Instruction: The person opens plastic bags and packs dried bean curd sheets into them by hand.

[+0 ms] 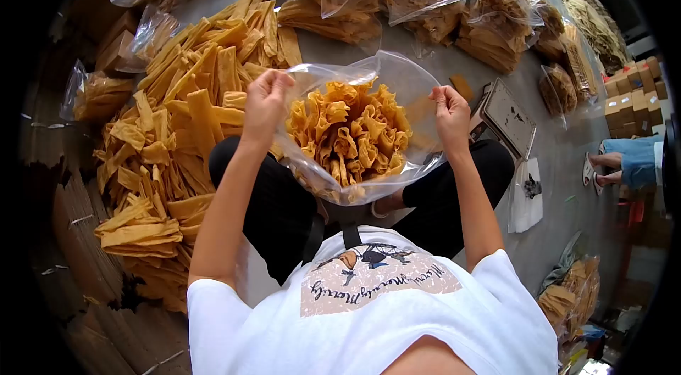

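Note:
A clear plastic bag [420,91] stands between my knees with its mouth held wide. Inside it are curled, frilled ends of golden-yellow dried strips [347,130], packed upright. My left hand [266,109] is closed on the bag's rim at the left, thumb and fingers pinched together. Across from it, my right hand [452,116] pinches the right side of the same rim. Close to my left arm lies a large heap of loose flat yellow strips [202,113], which look like dried tofu skin.
Several filled clear bags [425,6] line the floor ahead. A weighing scale [505,116] sits beyond my right knee, with a white plastic bag [526,194] nearby. Cardboard boxes [635,105] are stacked at far right, near another person's legs [610,162]. Flattened cardboard [85,233] lies at left.

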The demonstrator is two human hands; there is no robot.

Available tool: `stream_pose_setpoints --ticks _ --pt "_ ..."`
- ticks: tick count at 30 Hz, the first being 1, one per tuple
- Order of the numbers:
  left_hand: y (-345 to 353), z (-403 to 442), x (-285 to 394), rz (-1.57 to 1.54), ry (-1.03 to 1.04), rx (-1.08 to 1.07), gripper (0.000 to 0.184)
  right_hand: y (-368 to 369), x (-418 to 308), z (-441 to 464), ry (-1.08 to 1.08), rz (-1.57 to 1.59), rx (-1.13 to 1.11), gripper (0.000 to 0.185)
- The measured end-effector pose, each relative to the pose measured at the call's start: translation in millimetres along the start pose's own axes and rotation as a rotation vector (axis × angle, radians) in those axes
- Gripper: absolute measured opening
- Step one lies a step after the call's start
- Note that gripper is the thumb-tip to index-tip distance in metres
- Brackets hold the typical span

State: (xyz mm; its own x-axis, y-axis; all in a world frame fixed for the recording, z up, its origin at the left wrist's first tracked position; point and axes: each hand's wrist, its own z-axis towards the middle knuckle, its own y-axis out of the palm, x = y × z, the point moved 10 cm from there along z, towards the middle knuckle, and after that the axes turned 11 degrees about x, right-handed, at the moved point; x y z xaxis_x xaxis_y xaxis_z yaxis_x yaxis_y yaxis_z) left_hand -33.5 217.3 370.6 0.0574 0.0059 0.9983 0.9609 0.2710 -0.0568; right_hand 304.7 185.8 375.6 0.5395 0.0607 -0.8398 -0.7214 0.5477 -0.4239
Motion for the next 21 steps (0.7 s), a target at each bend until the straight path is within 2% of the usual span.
stream_pose_setpoints --ticks 6,8,9,10,12,14,16,17,18,19,21 --pt "48.9 -3.7 12.0 -0.252 -0.184 -0.200 0.016 -5.4 -17.5 -12.4 -0.023 -0.113 -0.009 0.025" --pt "59.2 -9.2 13.2 -0.270 -0.190 -0.179 0.016 -0.7 -43.0 -23.4 -0.108 -0.306 -0.020 0.019" --pt "61.8 -11.2 13.2 -0.299 -0.194 -0.163 0.016 5.4 -52.7 -29.8 -0.159 -0.401 -0.027 0.020" --pt "63.6 -13.1 12.0 -0.300 -0.186 -0.154 0.016 15.6 -77.5 -40.1 -0.403 -0.399 -0.045 0.037" --pt "81.2 -25.6 5.0 -0.436 -0.274 -0.210 0.015 33.2 -119.7 -66.9 -0.589 -0.250 -0.190 0.049" --pt "97.3 -37.9 5.4 -0.476 -0.297 -0.236 0.014 65.5 -122.1 -97.0 -0.304 0.112 -0.563 0.050" --pt "111.1 -50.8 10.4 -0.500 -0.290 -0.249 0.014 84.1 -98.3 -116.8 -0.167 0.103 -0.645 0.040" --pt "112.1 -53.9 9.8 -0.471 -0.266 -0.262 0.013 86.2 -84.5 -115.7 -0.101 0.106 -0.557 0.033" --pt "108.7 -59.4 12.7 -0.469 -0.306 -0.259 0.013 90.3 -79.2 -114.6 -0.189 0.038 -0.548 0.025" --pt "102.9 -56.7 9.8 -0.445 -0.241 -0.229 0.012 94.4 -73.5 -114.3 -0.148 -0.047 -0.609 0.019" --pt "96.6 -51.0 8.1 -0.351 -0.117 -0.218 0.010 94.7 -64.1 -107.7 -0.007 0.136 -0.605 0.010"
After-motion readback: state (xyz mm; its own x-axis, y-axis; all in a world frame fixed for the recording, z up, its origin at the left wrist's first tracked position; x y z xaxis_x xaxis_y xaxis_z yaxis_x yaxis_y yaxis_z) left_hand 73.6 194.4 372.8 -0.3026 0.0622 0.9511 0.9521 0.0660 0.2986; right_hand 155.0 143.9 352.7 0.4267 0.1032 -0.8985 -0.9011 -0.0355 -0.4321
